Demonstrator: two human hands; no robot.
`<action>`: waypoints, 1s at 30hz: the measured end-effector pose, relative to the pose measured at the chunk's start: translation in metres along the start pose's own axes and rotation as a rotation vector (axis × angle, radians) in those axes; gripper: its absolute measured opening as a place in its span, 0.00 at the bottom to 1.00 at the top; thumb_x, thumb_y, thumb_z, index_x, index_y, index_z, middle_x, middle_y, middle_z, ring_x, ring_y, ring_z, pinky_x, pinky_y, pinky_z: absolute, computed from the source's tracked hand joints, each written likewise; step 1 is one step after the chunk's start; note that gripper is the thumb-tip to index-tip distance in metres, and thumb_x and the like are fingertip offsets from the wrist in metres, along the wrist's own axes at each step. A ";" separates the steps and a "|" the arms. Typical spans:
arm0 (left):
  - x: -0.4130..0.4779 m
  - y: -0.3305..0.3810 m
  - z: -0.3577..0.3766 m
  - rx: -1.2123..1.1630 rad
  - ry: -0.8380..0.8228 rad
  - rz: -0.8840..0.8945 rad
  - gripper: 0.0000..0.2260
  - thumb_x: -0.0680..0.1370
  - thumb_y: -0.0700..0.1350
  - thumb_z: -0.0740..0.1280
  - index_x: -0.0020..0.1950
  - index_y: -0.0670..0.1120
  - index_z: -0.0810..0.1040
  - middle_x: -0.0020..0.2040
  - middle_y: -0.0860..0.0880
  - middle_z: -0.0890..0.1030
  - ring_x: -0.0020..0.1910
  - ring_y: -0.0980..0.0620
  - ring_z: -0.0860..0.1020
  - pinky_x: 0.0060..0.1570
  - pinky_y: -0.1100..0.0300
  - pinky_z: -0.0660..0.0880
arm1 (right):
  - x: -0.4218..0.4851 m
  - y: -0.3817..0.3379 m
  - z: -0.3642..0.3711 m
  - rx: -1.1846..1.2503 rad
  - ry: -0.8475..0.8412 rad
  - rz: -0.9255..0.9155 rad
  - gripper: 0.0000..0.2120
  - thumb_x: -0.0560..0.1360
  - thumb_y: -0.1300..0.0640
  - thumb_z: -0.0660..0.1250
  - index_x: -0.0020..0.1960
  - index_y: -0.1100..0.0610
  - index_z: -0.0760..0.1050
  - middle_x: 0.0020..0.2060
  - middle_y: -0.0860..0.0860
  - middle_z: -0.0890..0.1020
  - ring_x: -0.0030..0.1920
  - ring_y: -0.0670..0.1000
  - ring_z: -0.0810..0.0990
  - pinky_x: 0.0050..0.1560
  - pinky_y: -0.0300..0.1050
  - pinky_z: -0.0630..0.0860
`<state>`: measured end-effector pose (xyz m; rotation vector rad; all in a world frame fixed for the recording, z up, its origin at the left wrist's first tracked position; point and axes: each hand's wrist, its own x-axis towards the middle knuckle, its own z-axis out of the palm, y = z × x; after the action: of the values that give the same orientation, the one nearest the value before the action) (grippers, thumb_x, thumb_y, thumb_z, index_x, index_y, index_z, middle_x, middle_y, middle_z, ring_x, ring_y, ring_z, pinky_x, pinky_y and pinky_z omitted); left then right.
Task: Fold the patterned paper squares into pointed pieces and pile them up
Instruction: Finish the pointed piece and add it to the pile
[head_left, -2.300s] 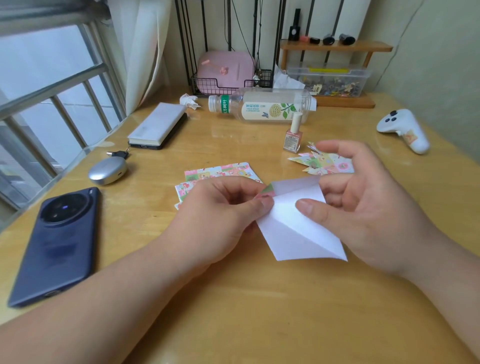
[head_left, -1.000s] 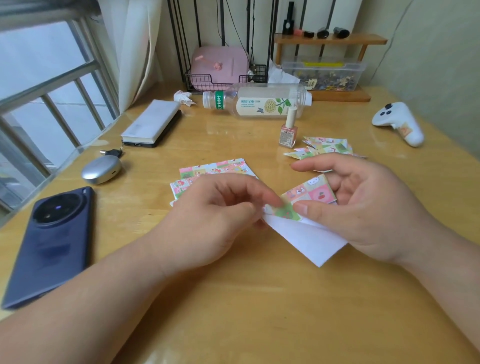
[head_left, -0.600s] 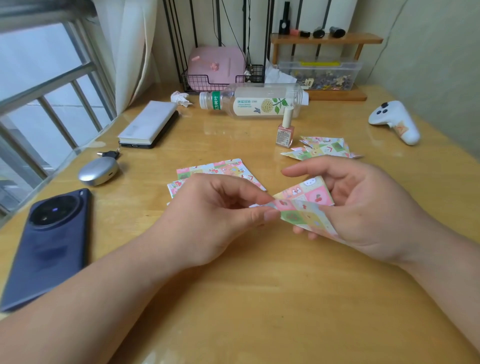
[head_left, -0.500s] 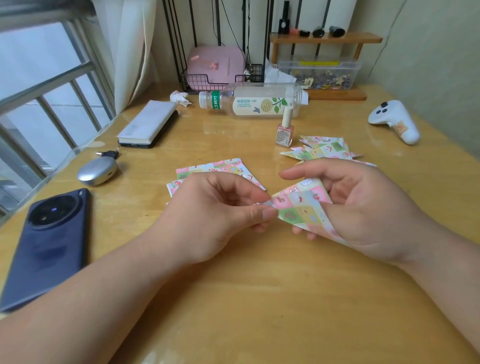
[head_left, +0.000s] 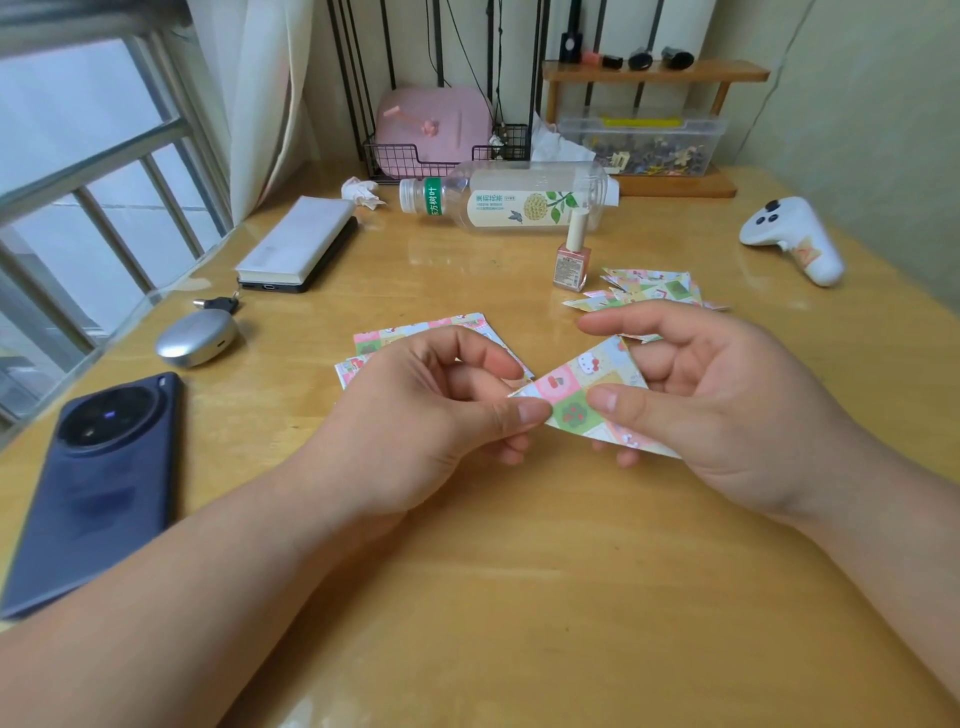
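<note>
Now both hands: left hand (head_left: 415, 415), right hand (head_left: 727, 405) pinch folded paper (head_left: 576, 400).

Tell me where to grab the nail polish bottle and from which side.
Pinch the nail polish bottle by its slim white cap, from above: it stands upright, while the plastic bottle lying behind and the folded pieces to its right crowd the body.

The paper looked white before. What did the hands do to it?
The paper got folded over, so its white side is hidden and the patterned side shows; it is now a smaller pointed shape. The left hand and right hand kept pinching it throughout. The stack of flat squares and the pile of folded pieces stayed put.
</note>
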<state>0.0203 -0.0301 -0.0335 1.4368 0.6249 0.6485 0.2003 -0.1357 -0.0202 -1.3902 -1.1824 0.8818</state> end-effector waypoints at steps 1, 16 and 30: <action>0.000 0.000 0.000 -0.018 0.000 -0.004 0.16 0.66 0.35 0.80 0.48 0.39 0.76 0.33 0.39 0.82 0.31 0.44 0.79 0.41 0.52 0.80 | 0.000 0.000 0.000 0.007 0.005 0.004 0.20 0.73 0.69 0.69 0.63 0.55 0.75 0.42 0.55 0.87 0.37 0.54 0.83 0.32 0.44 0.78; -0.004 -0.002 0.004 -0.107 -0.151 -0.147 0.08 0.72 0.42 0.72 0.44 0.37 0.82 0.37 0.41 0.81 0.35 0.48 0.79 0.36 0.59 0.79 | 0.001 0.000 0.001 0.034 -0.076 0.048 0.29 0.69 0.76 0.70 0.65 0.54 0.73 0.48 0.59 0.86 0.44 0.54 0.85 0.44 0.44 0.83; -0.004 0.006 0.001 -0.155 -0.122 -0.175 0.12 0.69 0.49 0.73 0.39 0.39 0.83 0.34 0.40 0.81 0.28 0.48 0.77 0.28 0.59 0.76 | 0.000 -0.018 -0.019 -0.064 -0.146 0.095 0.37 0.60 0.60 0.77 0.67 0.45 0.73 0.29 0.61 0.82 0.21 0.52 0.75 0.20 0.38 0.68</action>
<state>0.0183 -0.0340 -0.0278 1.2514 0.5841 0.4583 0.2156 -0.1412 0.0010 -1.4634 -1.2724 1.0348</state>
